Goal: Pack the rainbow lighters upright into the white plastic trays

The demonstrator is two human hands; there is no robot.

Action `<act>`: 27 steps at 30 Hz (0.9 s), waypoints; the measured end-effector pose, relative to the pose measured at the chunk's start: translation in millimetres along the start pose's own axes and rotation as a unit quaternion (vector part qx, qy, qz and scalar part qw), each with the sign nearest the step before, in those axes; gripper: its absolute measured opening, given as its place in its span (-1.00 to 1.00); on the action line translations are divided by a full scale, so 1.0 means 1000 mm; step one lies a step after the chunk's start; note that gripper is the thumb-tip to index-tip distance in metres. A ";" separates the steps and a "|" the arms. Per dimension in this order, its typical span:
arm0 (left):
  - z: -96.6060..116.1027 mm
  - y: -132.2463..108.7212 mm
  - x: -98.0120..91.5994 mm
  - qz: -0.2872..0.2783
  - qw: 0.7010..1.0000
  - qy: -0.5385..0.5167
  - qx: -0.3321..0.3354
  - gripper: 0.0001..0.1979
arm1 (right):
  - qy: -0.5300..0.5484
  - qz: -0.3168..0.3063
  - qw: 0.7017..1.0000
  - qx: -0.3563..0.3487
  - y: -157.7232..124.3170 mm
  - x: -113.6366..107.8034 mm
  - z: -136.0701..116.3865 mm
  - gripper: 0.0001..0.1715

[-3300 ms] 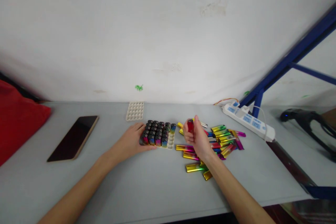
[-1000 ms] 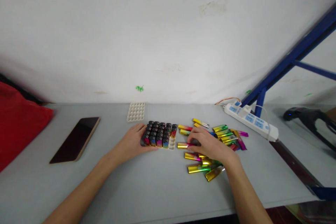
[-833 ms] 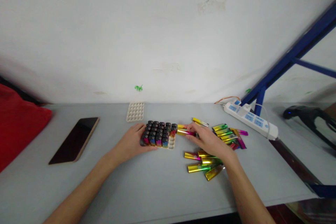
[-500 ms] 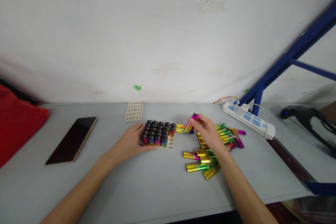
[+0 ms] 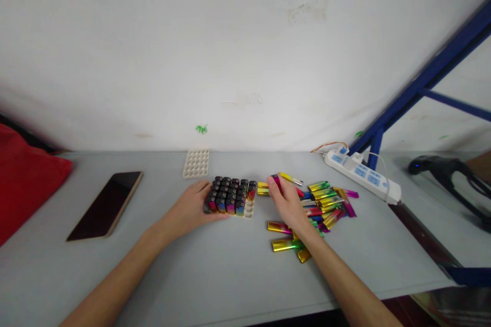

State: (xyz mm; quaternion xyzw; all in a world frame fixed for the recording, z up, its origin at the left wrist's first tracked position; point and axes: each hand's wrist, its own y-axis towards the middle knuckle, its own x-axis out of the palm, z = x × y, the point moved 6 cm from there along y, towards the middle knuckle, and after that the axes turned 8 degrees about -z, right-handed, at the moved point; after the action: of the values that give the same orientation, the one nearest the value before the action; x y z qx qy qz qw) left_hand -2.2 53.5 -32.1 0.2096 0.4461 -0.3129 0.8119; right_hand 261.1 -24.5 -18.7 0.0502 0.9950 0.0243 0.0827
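Observation:
A white tray holds several upright colourful lighters with black tops; its right column has bare holes. My left hand rests flat against the tray's left side, fingers stretched over the lighters' near-left corner. My right hand is closed on a magenta lighter, held upright just right of the tray. A heap of loose metallic lighters in gold, green, pink and blue lies on the grey table behind and right of that hand.
A second white tray with bare holes lies near the wall. A black phone lies at left beside a red bag. A white power strip and a blue frame stand at right.
My right hand picked a magenta lighter off the heap, lifted it and turned it upright, then carried it left toward the tray. The left hand stayed on the tray.

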 end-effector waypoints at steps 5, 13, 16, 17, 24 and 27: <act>-0.002 0.001 0.000 0.005 1.000 0.016 0.000 -0.42 | -0.154 0.048 0.986 -0.046 -0.004 -0.003 -0.008 -0.33; -0.003 0.000 0.001 0.008 1.000 0.025 0.006 -0.44 | -0.186 0.038 0.981 -0.040 -0.002 -0.001 -0.008 -0.45; -0.001 0.000 0.000 0.007 1.000 0.018 0.007 -0.45 | -0.190 0.038 0.980 -0.043 -0.002 -0.001 -0.008 -0.46; 0.000 0.000 0.000 0.004 1.000 0.015 0.007 -0.45 | -0.189 0.035 0.980 -0.045 -0.003 -0.001 -0.008 -0.48; -0.003 0.000 0.002 -0.004 1.000 0.006 -0.004 -0.38 | -0.255 -0.018 0.956 -0.147 -0.009 -0.002 -0.030 -0.46; -0.003 0.000 0.003 -0.008 1.000 0.007 -0.004 -0.37 | -0.329 0.008 0.927 -0.179 -0.012 -0.006 -0.037 -0.39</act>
State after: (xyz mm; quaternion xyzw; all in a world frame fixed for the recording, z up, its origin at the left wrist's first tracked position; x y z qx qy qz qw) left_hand -2.8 54.0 -36.0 0.2049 0.4546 -0.3164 0.8070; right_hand 260.0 -38.3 18.0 0.0482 0.8905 0.1852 0.4128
